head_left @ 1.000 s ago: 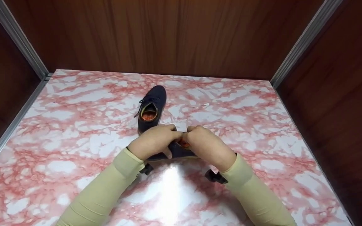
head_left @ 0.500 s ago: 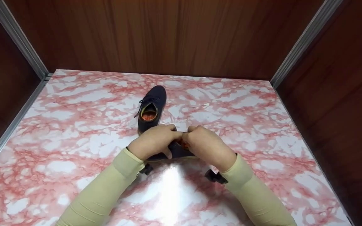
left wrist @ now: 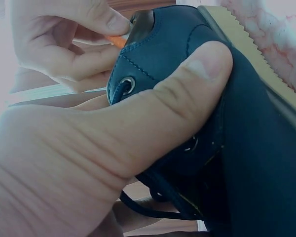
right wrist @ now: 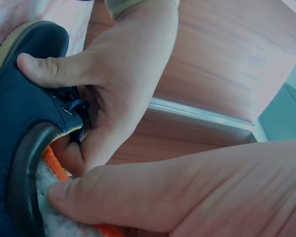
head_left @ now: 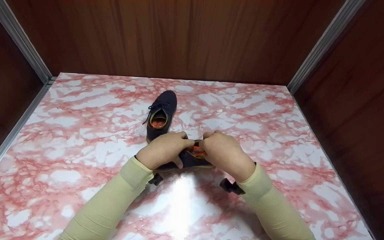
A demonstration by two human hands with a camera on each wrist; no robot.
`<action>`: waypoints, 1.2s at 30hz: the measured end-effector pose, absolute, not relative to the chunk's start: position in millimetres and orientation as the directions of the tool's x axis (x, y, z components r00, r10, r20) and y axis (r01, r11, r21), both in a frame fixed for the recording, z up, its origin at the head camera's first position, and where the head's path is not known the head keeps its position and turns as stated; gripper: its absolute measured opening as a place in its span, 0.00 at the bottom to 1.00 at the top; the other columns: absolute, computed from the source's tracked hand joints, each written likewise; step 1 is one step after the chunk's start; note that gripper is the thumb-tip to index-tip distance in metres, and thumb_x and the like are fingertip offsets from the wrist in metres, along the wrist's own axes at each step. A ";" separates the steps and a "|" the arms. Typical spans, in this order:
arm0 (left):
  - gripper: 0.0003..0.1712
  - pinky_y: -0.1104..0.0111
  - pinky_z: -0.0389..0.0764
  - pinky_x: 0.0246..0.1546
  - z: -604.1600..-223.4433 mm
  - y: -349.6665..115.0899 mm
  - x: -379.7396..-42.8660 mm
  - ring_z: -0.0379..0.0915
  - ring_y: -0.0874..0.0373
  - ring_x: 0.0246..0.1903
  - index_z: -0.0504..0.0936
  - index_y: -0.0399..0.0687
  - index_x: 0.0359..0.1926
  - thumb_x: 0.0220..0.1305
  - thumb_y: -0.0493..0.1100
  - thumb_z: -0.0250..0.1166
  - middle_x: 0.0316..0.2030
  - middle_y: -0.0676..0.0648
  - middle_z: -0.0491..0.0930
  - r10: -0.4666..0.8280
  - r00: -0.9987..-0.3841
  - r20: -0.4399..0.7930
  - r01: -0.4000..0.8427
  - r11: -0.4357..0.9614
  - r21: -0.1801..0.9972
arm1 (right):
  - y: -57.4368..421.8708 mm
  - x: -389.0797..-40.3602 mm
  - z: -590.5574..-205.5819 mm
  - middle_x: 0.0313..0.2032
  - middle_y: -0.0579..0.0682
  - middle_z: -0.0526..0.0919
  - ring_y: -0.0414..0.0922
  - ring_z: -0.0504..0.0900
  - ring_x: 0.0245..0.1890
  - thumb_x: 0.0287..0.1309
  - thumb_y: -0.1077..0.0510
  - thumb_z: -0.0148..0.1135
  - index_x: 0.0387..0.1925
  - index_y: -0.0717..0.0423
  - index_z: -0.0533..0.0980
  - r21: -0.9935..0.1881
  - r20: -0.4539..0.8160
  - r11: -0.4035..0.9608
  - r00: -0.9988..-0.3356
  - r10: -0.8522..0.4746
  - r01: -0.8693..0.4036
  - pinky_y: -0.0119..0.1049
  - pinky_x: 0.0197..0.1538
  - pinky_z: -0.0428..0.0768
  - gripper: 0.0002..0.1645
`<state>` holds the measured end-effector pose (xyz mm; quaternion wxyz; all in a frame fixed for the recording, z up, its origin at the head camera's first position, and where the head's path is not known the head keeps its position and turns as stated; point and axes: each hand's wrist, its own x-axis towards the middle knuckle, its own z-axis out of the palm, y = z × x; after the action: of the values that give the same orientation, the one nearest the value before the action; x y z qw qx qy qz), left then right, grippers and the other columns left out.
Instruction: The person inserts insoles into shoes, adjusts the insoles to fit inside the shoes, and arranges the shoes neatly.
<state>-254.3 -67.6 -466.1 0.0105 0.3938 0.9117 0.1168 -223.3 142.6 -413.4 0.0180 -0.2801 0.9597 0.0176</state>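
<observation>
Close in front of me, a dark navy lace-up shoe (head_left: 189, 162) lies sideways with its toe to the left. My left hand (head_left: 164, 148) grips its front part, the thumb (left wrist: 187, 84) pressed on the upper beside the eyelets. My right hand (head_left: 226, 154) is at the shoe's opening. There its thumb (right wrist: 76, 197) presses on an insole (right wrist: 45, 180) with a fuzzy grey face and an orange edge, its other fingers curled behind. Most of the insole is hidden inside the shoe and by the hand. Behind my left hand stands the matching shoe (head_left: 168, 100), toe away, orange inside.
Both shoes are on a red-and-white marbled tabletop (head_left: 78, 200). Brown wood-grain panels (head_left: 178, 40) with metal corner strips (head_left: 325, 43) enclose the back and sides. Dark camera mounts (head_left: 231, 186) sit under the wrists.
My right hand has shifted slightly to the right, and more of the orange insole shows in the shoe's opening. The left hand and the other shoe have stayed put.
</observation>
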 end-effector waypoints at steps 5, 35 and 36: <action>0.36 0.54 0.86 0.44 -465.2 -67.9 -254.4 0.84 0.45 0.40 0.83 0.57 0.50 0.35 0.51 0.89 0.43 0.45 0.82 0.729 -0.677 0.095 0.729 0.649 0.217 | 143.1 -222.9 -416.2 0.37 0.53 0.87 0.58 0.86 0.37 0.62 0.54 0.81 0.32 0.57 0.90 -0.020 0.045 0.809 -0.809 -0.586 -0.587 0.54 0.39 0.89 0.10; 0.37 0.53 0.87 0.46 -463.6 -67.3 -253.4 0.84 0.45 0.41 0.83 0.56 0.52 0.39 0.52 0.89 0.44 0.44 0.81 0.719 -0.693 0.056 0.713 0.671 0.200 | 146.9 -223.1 -412.3 0.40 0.54 0.86 0.56 0.84 0.41 0.61 0.55 0.81 0.40 0.51 0.91 0.035 -0.029 0.852 -0.852 -0.522 -0.523 0.55 0.40 0.90 0.07; 0.37 0.53 0.87 0.46 -463.5 -67.2 -253.6 0.84 0.45 0.41 0.82 0.56 0.51 0.39 0.52 0.89 0.44 0.45 0.81 0.719 -0.693 0.054 0.713 0.673 0.199 | 147.9 -222.8 -411.0 0.41 0.54 0.86 0.56 0.84 0.41 0.61 0.54 0.82 0.41 0.51 0.92 0.049 -0.032 0.856 -0.857 -0.514 -0.515 0.55 0.41 0.90 0.08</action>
<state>-253.6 -67.2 -463.5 0.0145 0.3914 0.9144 0.1026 -222.8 147.9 -411.0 0.0088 -0.2671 0.9632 0.0280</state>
